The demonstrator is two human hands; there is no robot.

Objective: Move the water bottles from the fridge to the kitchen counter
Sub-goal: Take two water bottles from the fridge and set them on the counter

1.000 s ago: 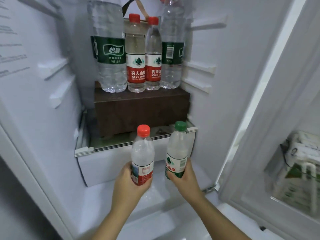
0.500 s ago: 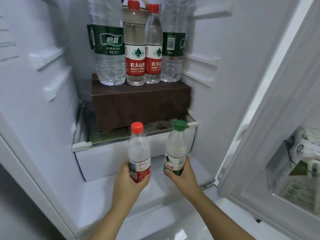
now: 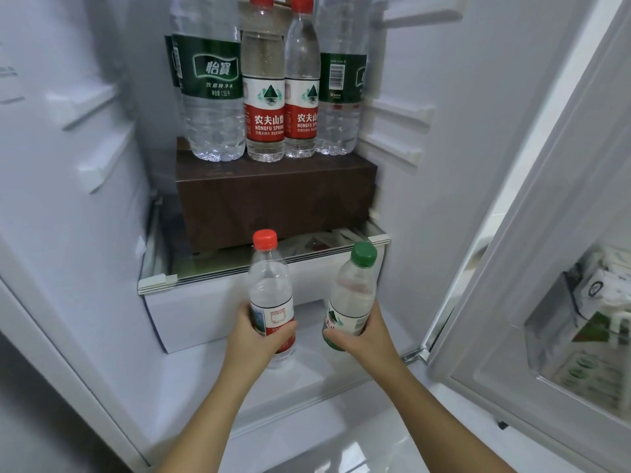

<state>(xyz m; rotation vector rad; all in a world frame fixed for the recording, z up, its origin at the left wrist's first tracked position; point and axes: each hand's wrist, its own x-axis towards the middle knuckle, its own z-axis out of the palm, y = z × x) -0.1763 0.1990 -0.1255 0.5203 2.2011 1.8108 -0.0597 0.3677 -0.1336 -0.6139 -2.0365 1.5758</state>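
Head view, looking into an open fridge (image 3: 85,233). Along the top, from eleven round to one o'clock, four water bottles stand upright in a row on a brown box (image 3: 273,203). They are a large green-labelled bottle (image 3: 210,97), a red-labelled Nongfu Spring bottle (image 3: 264,97), a second Nongfu Spring bottle (image 3: 302,97) touching it, and a second large green-labelled bottle (image 3: 341,97). A sliver of green label behind the leftmost one may be a fifth; I cannot tell. The box rests on a glass shelf (image 3: 160,278) above a white drawer (image 3: 191,315).

Just left of six o'clock, the left hand (image 3: 254,339) has its fingers curled round the label of a small red-capped bottle (image 3: 269,288), held upright in front of the drawer. Just to the right of six o'clock, the right hand (image 3: 367,339) grips the lower half of a small green-capped bottle (image 3: 351,295), whose cap leans slightly to the right. The two held bottles are near each other but apart. That makes two bottles in hand and four on the box.

At four o'clock the open fridge door (image 3: 512,233) carries a clear bin (image 3: 546,353) of cartons, too blurred to count.
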